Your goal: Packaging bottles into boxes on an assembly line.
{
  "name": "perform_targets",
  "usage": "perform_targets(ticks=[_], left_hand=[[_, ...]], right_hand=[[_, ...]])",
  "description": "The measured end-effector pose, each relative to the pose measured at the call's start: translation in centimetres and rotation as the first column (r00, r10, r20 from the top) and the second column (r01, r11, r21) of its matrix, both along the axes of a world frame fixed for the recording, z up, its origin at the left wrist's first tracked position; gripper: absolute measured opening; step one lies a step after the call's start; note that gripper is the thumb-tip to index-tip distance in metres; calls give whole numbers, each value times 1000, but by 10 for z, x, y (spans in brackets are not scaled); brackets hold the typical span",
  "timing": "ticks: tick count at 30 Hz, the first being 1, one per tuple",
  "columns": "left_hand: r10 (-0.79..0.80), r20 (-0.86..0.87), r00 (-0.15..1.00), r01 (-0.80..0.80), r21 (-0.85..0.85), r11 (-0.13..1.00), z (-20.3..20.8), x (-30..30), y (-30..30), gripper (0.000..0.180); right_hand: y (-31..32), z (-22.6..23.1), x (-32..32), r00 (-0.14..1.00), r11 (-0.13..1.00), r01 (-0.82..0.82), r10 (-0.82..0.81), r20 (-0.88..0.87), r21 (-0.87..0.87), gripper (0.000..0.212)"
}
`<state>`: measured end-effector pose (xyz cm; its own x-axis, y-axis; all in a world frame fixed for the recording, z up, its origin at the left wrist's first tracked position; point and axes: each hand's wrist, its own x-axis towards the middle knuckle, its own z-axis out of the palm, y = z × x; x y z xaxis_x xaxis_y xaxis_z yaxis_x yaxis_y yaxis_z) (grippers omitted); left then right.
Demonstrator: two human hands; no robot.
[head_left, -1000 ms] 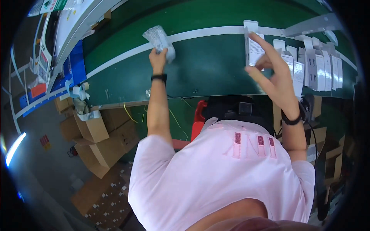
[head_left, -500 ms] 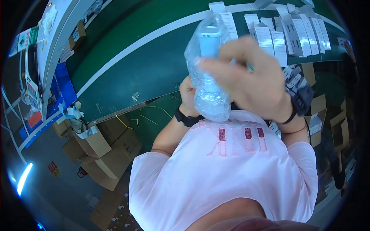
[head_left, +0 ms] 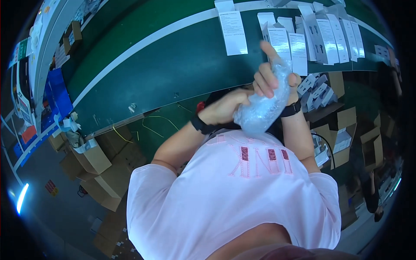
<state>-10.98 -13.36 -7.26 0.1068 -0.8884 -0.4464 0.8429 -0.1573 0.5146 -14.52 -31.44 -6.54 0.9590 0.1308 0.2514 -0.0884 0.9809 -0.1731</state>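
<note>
A bubble-wrapped bundle is tilted in front of my chest, its upper end leaning right. The clear wrap hides most of what is inside, which shows only pale blue. My right hand grips its upper part, several fingers curled round it and the index finger stretched out past the top. Against the bundle's left side lies my left hand, slightly smeared, its fingertips partly hidden. Both wrists wear black bands.
Across the green workbench a single white box lies open-flapped, and several more white boxes stand to its right. Open cardboard cartons sit below at the left and more cartons at the right. A blue bin is far left.
The bundle has swung from upright to tilted right and moved rightward. My right hand, blurred in front of it earlier, now grips its upper part; my left has come from behind to its left side.
</note>
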Motion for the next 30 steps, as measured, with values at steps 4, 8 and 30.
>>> perform_targets(ticks=[4, 8, 30], left_hand=[[-110, 926, 362, -427, 269, 863, -27, 101, -29, 64], [-476, 865, 157, -661, 450, 601, -113, 161, -90, 100], [288, -957, 20, -277, 272, 922, -70, 109, -8, 85]], right_hand=[[-39, 28, -6, 810, 908, -70, -190, -555, -413, 58], [-34, 42, -23, 617, 689, -159, -489, -616, -707, 49], [-75, 4, -30, 572, 947, -58, -227, -788, -315, 26]])
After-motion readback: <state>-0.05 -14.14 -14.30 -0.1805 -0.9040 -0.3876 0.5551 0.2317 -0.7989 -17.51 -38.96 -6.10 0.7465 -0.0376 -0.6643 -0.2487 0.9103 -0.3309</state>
